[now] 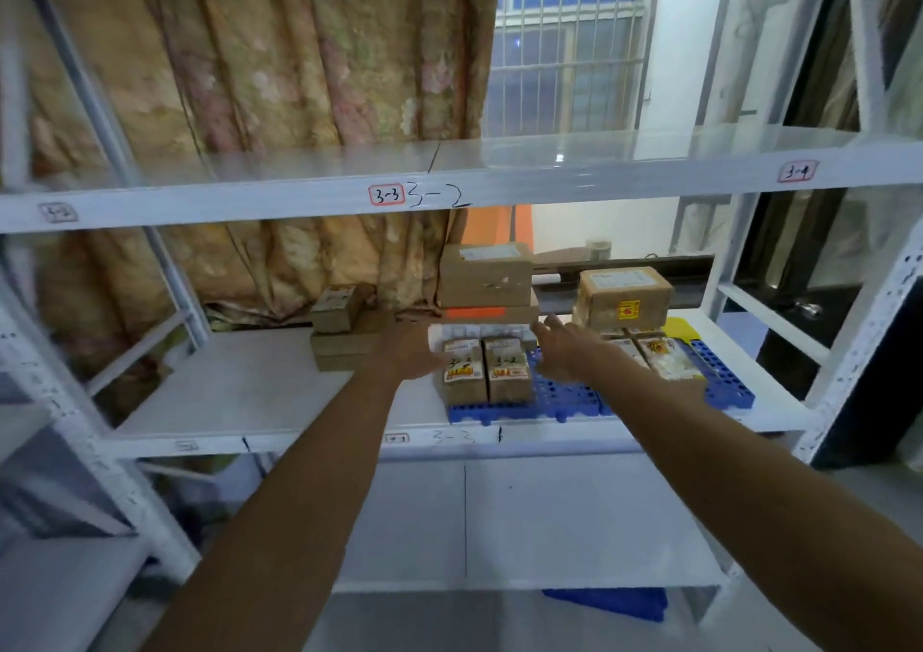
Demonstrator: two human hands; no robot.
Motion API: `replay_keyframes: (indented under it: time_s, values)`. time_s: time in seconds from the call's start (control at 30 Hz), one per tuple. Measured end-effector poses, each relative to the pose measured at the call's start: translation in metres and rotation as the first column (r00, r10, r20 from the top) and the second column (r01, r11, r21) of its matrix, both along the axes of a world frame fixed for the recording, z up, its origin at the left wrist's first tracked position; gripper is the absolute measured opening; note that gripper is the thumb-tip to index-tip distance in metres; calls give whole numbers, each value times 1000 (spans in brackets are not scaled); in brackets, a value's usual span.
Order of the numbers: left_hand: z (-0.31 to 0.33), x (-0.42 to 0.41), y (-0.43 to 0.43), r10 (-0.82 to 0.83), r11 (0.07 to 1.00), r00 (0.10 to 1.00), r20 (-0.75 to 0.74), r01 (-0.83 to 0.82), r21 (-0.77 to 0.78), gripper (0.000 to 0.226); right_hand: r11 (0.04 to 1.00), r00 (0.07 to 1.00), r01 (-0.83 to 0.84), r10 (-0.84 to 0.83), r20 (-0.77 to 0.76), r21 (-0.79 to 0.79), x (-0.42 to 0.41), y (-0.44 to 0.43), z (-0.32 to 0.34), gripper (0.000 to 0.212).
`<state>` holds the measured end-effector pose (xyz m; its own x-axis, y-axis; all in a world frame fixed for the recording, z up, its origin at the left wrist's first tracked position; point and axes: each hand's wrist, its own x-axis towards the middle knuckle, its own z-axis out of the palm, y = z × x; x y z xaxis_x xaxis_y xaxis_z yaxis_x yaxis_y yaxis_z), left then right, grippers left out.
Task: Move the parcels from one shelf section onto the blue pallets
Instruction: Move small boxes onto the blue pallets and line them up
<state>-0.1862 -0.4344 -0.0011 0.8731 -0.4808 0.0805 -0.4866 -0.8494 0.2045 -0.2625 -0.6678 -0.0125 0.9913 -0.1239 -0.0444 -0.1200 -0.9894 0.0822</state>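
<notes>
On the middle shelf (239, 387), two stacked parcels (487, 277) sit above the blue pallet (559, 397). The right hand (567, 352) reaches them with fingers loosely spread. The fingers of the left hand (409, 352) are too blurred to tell.

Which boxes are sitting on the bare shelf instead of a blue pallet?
The small stack at far left, by the curtain. It rests on the white shelf; the other parcels sit over the blue pallet.

Both bare arms stretch forward and slightly inward, elbows nearly straight. The left hand (407, 349) lies back-up with its thumb out toward the right; its fingertips are too blurred to read. The right hand (567, 352) is back-up too, fingers (549, 324) spread and extended, holding nothing.
</notes>
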Motion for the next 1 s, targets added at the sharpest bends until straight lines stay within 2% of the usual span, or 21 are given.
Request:
replay_keyframes:
  time_s: [0.03, 0.17, 0.2, 0.3, 0.47, 0.7, 0.87, 1.0]
  values:
    - [-2, -6, 6, 22, 1000, 999, 30, -22, 7, 24, 1000, 1000, -14, 14, -3, -5, -6, 5, -3, 69]
    - [-24, 5, 38, 168, 981, 982, -90, -175, -78, 88, 997, 997, -78, 78, 19, -3, -21, 28, -11, 59]
    - [-24, -2, 47, 173, 981, 982, -69, -178, -72, 90, 996, 996, -89, 89, 14, 4, -24, 34, -10, 58]
    - [-11, -37, 70, 208, 976, 977, -51, -211, -61, 75, 989, 989, -147, 146, 21, 28, -24, 53, -6, 68]
    - [-7, -49, 106, 249, 965, 966, -65, -254, -65, 70, 977, 977, -210, 209, 27, 20, -21, 89, 9, 67]
    - [-5, -57, 162, 312, 950, 949, -32, -312, 15, 82, 960, 960, -282, 282, -3, 5, 1, 139, 7, 61]
    - [-11, -49, 207, 340, 940, 940, -17, -339, 39, 81, 948, 948, -317, 317, -16, 24, 20, 184, -2, 66]
    - [-23, -25, 238, 334, 942, 942, -43, -332, 53, 81, 949, 948, -316, 316, -26, 13, 42, 221, -17, 63]
